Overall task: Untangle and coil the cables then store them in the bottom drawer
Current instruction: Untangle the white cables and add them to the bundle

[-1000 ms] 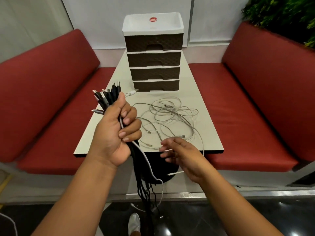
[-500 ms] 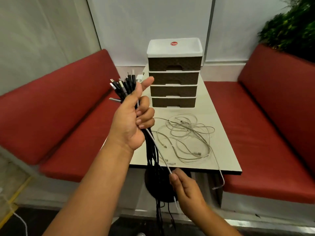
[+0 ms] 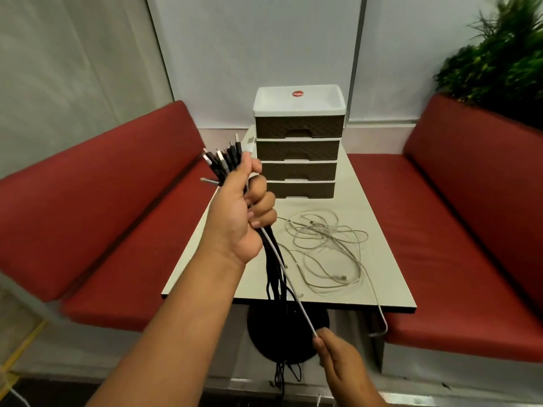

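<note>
Black cables (image 3: 274,268) hang from gripping left hand (image 3: 239,212); right hand (image 3: 338,356) pinches white cable (image 3: 289,282).

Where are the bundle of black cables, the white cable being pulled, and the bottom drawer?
bundle of black cables (image 3: 274,268), head view, strands hanging below the fist.
white cable (image 3: 289,282), head view, taut middle stretch.
bottom drawer (image 3: 300,189), head view, front panel.

A left hand (image 3: 238,212) grips a bundle of black cables (image 3: 274,268). The right hand (image 3: 338,359) pinches one white cable (image 3: 289,282) taut. Loose white cables (image 3: 326,248) lie on a table (image 3: 390,277) before a closed drawer unit (image 3: 298,145).
</note>
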